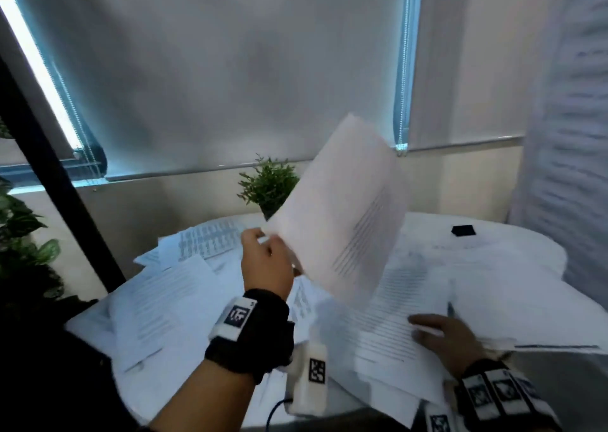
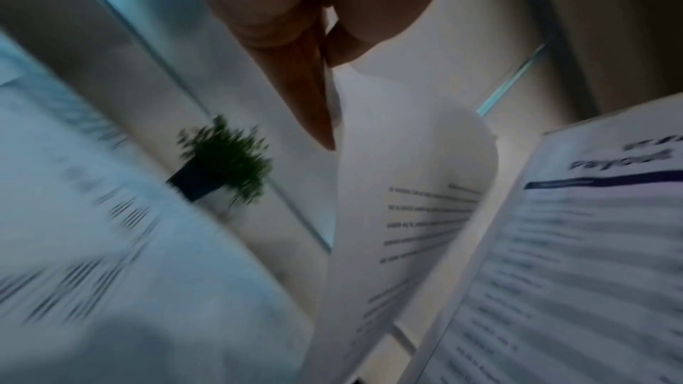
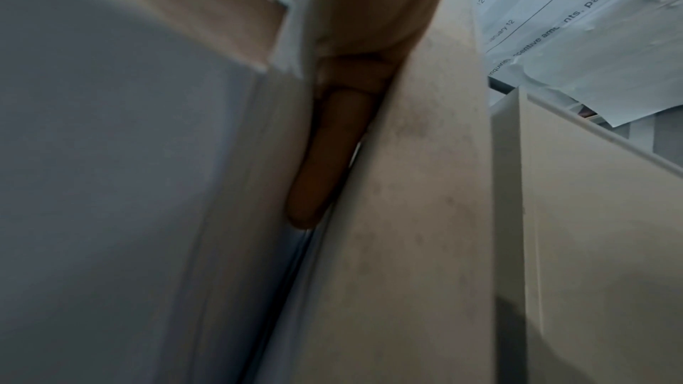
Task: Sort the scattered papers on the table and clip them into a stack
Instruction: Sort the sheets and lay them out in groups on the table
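Observation:
My left hand (image 1: 265,239) pinches the corner of one printed sheet (image 1: 342,211) and holds it tilted up above the table. In the left wrist view its fingers (image 2: 314,92) clamp the sheet (image 2: 406,194) at its edge. My right hand (image 1: 427,329) grips a stack of printed papers (image 1: 404,300) at the front right, thumb on top. One finger (image 3: 321,162) lies between sheets in the right wrist view. More scattered papers (image 1: 164,300) cover the left of the white table (image 1: 345,398). A black binder clip (image 1: 463,230) lies at the far right, away from both hands.
A small potted plant (image 1: 269,184) stands at the table's far edge, behind the lifted sheet. A black pole (image 1: 65,184) and leafy plants (image 1: 23,234) are at the left. A window blind (image 1: 230,69) hangs behind the table.

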Motion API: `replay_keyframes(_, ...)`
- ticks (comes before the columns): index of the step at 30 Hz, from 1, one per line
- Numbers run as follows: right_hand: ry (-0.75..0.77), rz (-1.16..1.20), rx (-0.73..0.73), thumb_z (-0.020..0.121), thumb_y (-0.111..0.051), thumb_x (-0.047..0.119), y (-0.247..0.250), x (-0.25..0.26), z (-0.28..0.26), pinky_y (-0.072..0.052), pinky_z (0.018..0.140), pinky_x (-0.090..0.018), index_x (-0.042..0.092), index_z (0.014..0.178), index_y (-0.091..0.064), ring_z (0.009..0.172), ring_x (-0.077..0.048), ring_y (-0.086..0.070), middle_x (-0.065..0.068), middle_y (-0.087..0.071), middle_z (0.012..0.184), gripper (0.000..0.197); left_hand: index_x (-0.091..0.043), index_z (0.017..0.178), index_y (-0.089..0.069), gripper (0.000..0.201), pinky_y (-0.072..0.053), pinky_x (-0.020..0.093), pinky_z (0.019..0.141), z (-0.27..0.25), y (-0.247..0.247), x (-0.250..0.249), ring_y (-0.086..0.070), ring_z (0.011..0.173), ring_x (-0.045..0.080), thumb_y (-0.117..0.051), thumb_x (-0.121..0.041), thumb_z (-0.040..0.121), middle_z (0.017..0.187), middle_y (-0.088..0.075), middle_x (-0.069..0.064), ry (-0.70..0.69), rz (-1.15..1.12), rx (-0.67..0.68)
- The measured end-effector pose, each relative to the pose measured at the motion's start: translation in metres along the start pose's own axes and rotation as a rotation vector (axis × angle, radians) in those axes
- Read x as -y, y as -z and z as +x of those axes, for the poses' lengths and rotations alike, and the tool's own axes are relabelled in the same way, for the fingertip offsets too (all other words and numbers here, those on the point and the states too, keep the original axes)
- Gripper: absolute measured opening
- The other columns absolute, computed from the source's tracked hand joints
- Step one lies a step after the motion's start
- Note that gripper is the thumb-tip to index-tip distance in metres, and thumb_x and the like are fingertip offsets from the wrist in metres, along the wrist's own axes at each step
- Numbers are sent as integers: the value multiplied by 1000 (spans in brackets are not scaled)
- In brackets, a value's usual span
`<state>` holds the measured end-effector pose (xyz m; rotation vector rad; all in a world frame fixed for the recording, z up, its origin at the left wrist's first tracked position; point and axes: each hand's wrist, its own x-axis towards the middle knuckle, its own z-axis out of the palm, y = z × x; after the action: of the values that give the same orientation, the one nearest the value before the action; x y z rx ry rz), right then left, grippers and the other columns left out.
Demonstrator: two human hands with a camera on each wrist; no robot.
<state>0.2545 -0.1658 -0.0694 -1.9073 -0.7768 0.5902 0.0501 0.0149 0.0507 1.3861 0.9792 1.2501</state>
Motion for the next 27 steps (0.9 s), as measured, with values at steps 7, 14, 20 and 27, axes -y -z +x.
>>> replay_keyframes(7, -82, 115, -46, 95, -49, 18, 5, 3, -2, -45, 93, -29, 0, 128, -52, 111, -21, -58, -13, -56, 126, 37, -10, 113, -35, 24, -50, 44, 85, -43, -19, 71, -59, 93, 39, -43, -1, 93, 102, -58, 25, 357, 147, -101)
replay_keyframes(14, -51, 164, 0, 90, -55, 1, 3, -6, 2, -36, 102, -26, 18, 102, -65, 120, -21, -48, -9, -55, 128, 23, -22, 110, -23, 47, -50, 30, 37, -54, -22, 57, -51, 96, 40, -31, 18, 87, 138, -27, 29, 397, -278, -394)
replay_keyframes(20, 89, 155, 147, 70, -79, 25, 0, 10, -18, -42, 76, -4, 21, 109, -59, 104, 3, -58, 14, -60, 105, 45, -22, 118, -23, 53, -50, 24, 35, -103, -49, 65, -54, 71, 33, -41, 16, 87, 123, -44, 32, 552, -286, -182)
replay_keyframes(27, 164, 203, 140, 73, -80, 18, -3, 10, -20, -43, 74, -3, 18, 111, -58, 89, 16, -59, 17, -62, 103, 44, -24, 131, -21, 66, -56, 50, 71, -128, -77, 69, -62, 69, 35, -52, 9, 82, 104, -55, 31, 809, -334, -21)
